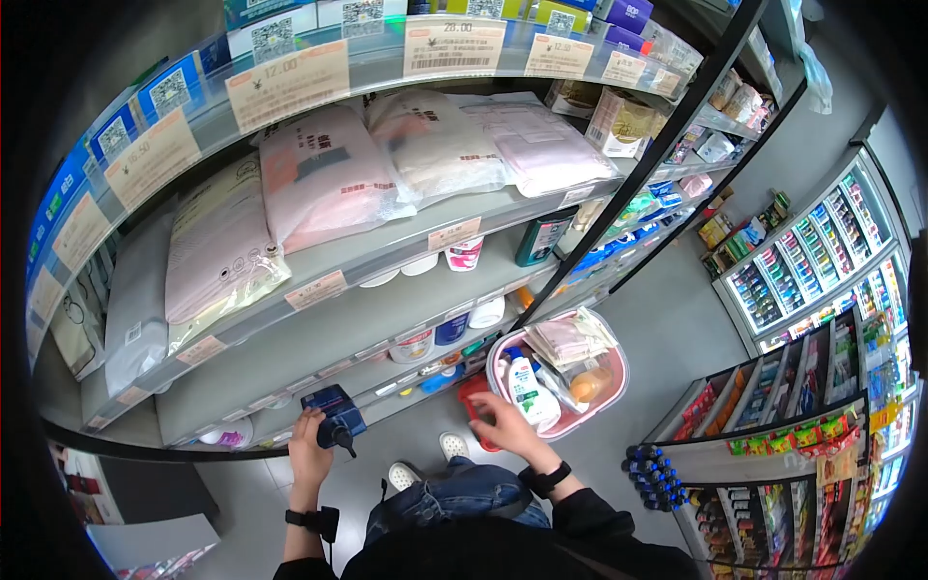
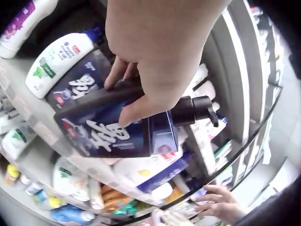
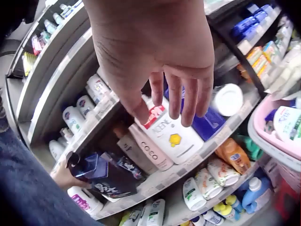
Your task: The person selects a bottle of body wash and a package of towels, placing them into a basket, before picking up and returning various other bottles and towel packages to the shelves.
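My left hand (image 1: 309,451) grips a dark blue pump bottle (image 1: 335,418), held tilted at the lower shelf's edge. In the left wrist view the thumb and fingers of the left hand (image 2: 150,70) wrap the bottle (image 2: 108,125), its black pump pointing right. The right wrist view shows that bottle (image 3: 110,181) at lower left. My right hand (image 1: 503,425) is beside a pink basket (image 1: 619,387) with its fingers loosely bent. Holding nothing, the right hand (image 3: 160,61) hangs before a white bottle (image 3: 174,136) on the shelf.
The basket holds a white bottle (image 1: 523,384), packets and an orange item. Pink packages (image 1: 324,174) lie on the upper shelf. A red object (image 1: 476,391) stands beside the basket. More stocked shelves (image 1: 773,425) are at the right.
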`<action>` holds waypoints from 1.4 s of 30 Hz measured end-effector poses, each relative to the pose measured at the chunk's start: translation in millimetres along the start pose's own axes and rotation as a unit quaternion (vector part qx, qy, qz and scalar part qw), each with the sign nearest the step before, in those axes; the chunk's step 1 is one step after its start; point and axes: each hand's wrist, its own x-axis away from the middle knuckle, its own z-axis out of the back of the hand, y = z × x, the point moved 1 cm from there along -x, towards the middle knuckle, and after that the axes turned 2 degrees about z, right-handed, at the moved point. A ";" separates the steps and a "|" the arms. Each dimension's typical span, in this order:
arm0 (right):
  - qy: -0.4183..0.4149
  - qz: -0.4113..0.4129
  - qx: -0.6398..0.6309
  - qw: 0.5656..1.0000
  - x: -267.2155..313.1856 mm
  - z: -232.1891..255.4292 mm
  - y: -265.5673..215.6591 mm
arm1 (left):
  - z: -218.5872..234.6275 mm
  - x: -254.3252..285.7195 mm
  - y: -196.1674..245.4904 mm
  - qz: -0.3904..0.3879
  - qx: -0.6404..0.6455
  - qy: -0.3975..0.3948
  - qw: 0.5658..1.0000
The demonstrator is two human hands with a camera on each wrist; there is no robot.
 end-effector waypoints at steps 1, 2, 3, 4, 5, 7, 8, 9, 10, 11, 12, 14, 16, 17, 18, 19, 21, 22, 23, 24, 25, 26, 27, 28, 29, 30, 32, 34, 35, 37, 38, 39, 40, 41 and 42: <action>-0.055 0.055 0.011 0.997 -5.5 -3.5 -16.1 | 6.2 -4.3 13.7 0.007 0.047 -0.005 0.999; -0.055 0.055 0.011 0.997 -11.4 -7.3 -28.7 | 12.9 -8.0 27.8 0.014 0.094 -0.009 0.995; -0.069 0.134 0.054 0.987 -17.9 -12.0 -42.0 | 19.6 -11.0 42.8 0.042 0.121 -0.023 0.991; -0.083 0.212 0.095 0.969 -23.1 -16.0 -55.1 | 22.3 -13.9 55.5 0.043 0.120 -0.022 0.992; -0.083 0.213 0.095 0.969 -27.4 -19.6 -68.6 | 23.1 -16.5 67.0 0.045 0.167 -0.059 0.983; -0.094 0.245 0.053 0.963 -32.7 -24.0 -88.8 | 16.7 -20.2 87.7 0.023 0.242 -0.101 0.965; -0.095 0.246 0.052 0.963 -33.4 -24.6 -86.5 | 15.3 -22.8 99.6 0.024 0.241 -0.100 0.965; -0.114 0.204 0.002 0.972 -33.6 -25.9 -81.6 | 15.8 -26.7 114.0 0.017 0.272 -0.143 0.952; -0.131 0.161 -0.048 0.977 -34.5 -26.0 -79.0 | 14.4 -30.4 125.4 0.010 0.302 -0.186 0.935; -0.149 0.096 -0.067 0.982 -32.6 -15.8 -75.4 | 10.5 -34.2 132.6 0.011 0.303 -0.185 0.935; -0.151 0.096 -0.066 0.982 -30.1 -7.0 -73.2 | 5.5 -37.6 138.5 0.023 0.327 -0.203 0.923; -0.081 0.085 -0.018 0.993 -21.1 7.1 -66.8 | 1.5 -41.6 144.8 0.036 0.351 -0.222 0.909; -0.016 0.028 -0.003 0.999 -15.3 14.8 -40.0 | 5.1 -45.5 148.8 0.065 0.411 -0.167 0.894; 0.021 0.003 0.009 1.000 -10.9 21.2 -27.6 | 11.6 -45.8 146.6 0.062 0.397 -0.147 0.904; 0.057 -0.021 0.022 0.998 -8.2 29.5 -21.1 | 16.2 -45.6 139.3 0.064 0.397 -0.144 0.904; 0.100 -0.023 0.042 0.994 -6.6 37.6 -14.1 | 21.2 -44.0 128.2 0.059 0.355 -0.146 0.922; 0.136 -0.093 0.113 0.980 -4.6 55.7 3.3 | 25.4 -33.0 100.7 0.064 0.309 -0.144 0.938; 0.153 -0.117 0.149 0.970 -5.5 63.1 18.2 | 25.3 -24.9 89.0 0.068 0.309 -0.141 0.938; 0.164 -0.115 0.168 0.965 -7.4 70.6 32.1 | 25.3 -16.9 78.4 0.104 0.312 -0.128 0.936; 0.175 -0.114 0.187 0.960 -8.8 78.0 42.8 | 25.6 -9.9 71.9 0.139 0.316 -0.117 0.931; 0.157 -0.152 0.183 0.959 -11.8 85.7 50.5 | 28.8 -4.8 70.4 0.150 0.301 -0.108 0.936; 0.145 -0.160 0.199 0.956 -14.8 91.2 58.8 | 28.0 1.8 66.1 0.152 0.301 -0.106 0.936; 0.136 -0.170 0.209 0.953 -17.1 94.0 67.5 | 25.8 9.5 60.4 0.170 0.291 -0.098 0.936; 0.126 -0.180 0.220 0.951 -19.5 95.9 79.4 | 25.1 14.4 58.5 0.188 0.282 -0.090 0.936; 0.122 -0.177 0.221 0.951 -23.4 97.7 91.2 | 25.1 18.2 58.0 0.192 0.282 -0.087 0.936; 0.093 -0.194 0.234 0.948 -27.3 98.2 106.7 | 26.3 21.8 59.3 0.199 0.275 -0.081 0.937; 0.058 -0.208 0.247 0.945 -31.9 91.1 132.3 | 29.6 28.7 60.1 0.212 0.266 -0.072 0.938; 0.120 -0.175 0.317 0.924 -34.5 84.4 143.0 | 32.4 32.5 59.8 0.213 0.255 -0.054 0.942; 0.150 -0.168 0.310 0.924 -32.3 82.3 148.0 | 33.4 34.9 59.0 0.217 0.255 -0.049 0.941; 0.216 -0.129 0.323 0.912 -27.4 78.3 149.2 | 35.5 40.2 56.4 0.225 0.247 -0.023 0.942; 0.285 -0.093 0.331 0.894 -23.5 77.1 149.4 | 36.0 43.2 55.5 0.229 0.247 -0.020 0.941; 0.277 -0.104 0.352 0.888 -19.8 74.6 150.2 | 36.4 45.9 54.6 0.239 0.253 -0.010 0.938; 0.274 -0.102 0.352 0.889 -20.7 73.4 151.5 | 37.0 48.4 53.8 0.247 0.258 -0.001 0.934; 0.283 -0.094 0.373 0.879 -20.9 71.4 152.6 | 37.8 50.6 52.9 0.251 0.257 0.001 0.933; 0.291 -0.087 0.392 0.868 -20.8 68.7 152.3 | 39.0 52.8 51.5 0.260 0.263 0.007 0.929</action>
